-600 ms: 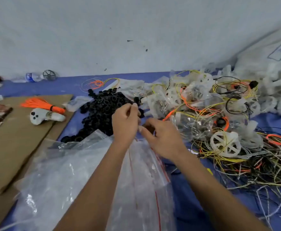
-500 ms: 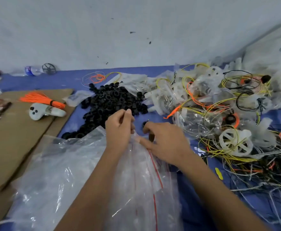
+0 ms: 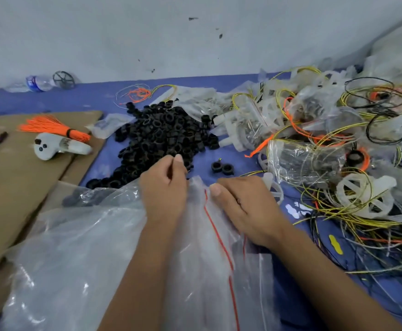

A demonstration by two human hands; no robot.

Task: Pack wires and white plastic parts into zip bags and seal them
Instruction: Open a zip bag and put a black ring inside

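Both hands meet at the top of a clear plastic zip bag with a red seal line [image 3: 216,225], which lies on a stack of like bags over the near part of the blue cloth-covered surface [image 3: 95,96]. The left hand [image 3: 164,187] sits at the bag's upper left corner with its fingers curled and the thumb tip raised towards the forefinger; whether it pinches the film or only rests on it cannot be told. The right hand [image 3: 245,201] lies on the bag's right side, fingers close together and bent, thumb stretched towards the red line — pressing or gripping the plastic, though which is not plain.

Just beyond the left hand spreads a heap of small black plastic rings [image 3: 161,134], with two loose rings [image 3: 222,167] apart from it on the cloth. To the right a tangle of yellow, orange, black and white wires [image 3: 352,211] lies mixed with white plastic wheel-shaped parts [image 3: 364,197] and filled clear bags [image 3: 305,158].

On the left, sheets of brown cardboard [image 3: 23,177] carry a bundle of orange wires tied with a black band [image 3: 54,127] and, just beside it, a white handheld controller with dark buttons [image 3: 59,146]. A clear plastic bottle [image 3: 37,82] lies by the pale wall [image 3: 195,37].
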